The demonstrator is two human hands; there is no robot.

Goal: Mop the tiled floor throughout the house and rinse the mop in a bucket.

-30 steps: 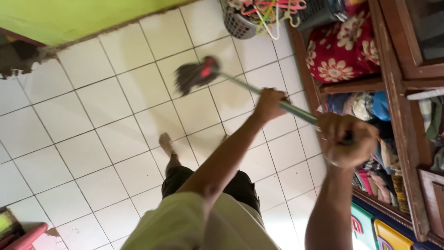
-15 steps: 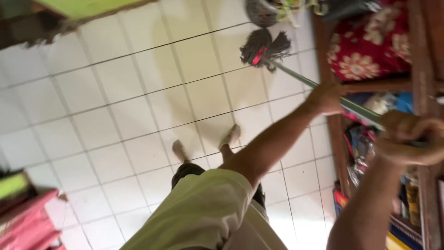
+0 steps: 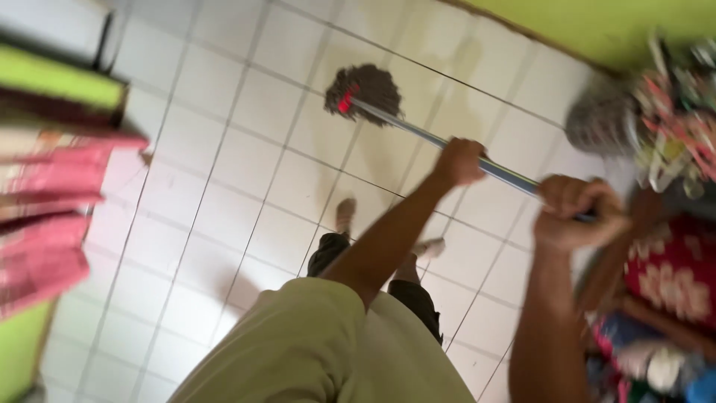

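Head view: we see both hands clamped on the mop handle [image 3: 418, 133]. Our left hand [image 3: 460, 161] wraps the shaft about midway, fingers closed round it. Our right hand [image 3: 573, 211] fists the top end at roughly 4 o'clock from the left, well apart from it along the pole. The handle runs from there toward 10 o'clock, down to the dark mop head [image 3: 365, 91] with its red clamp, which rests flat on the white tiled floor [image 3: 224, 179], near the green wall [image 3: 597, 26] at 12 o'clock.

Our feet stand on the tiles at about 6 o'clock from the mop head, below the left forearm.

At 3 o'clock there is a grey basket [image 3: 600, 123] with coloured hangers, blurred, and below it a red floral cloth [image 3: 675, 280] on a shelf. At 9 o'clock we see stacked pink and green things [image 3: 52, 186]; too blurred to say what.

Our judgement: keep the strands pressed flat, steer with the lower hand, push with the upper, and swing short of the basket so the head does not snag.
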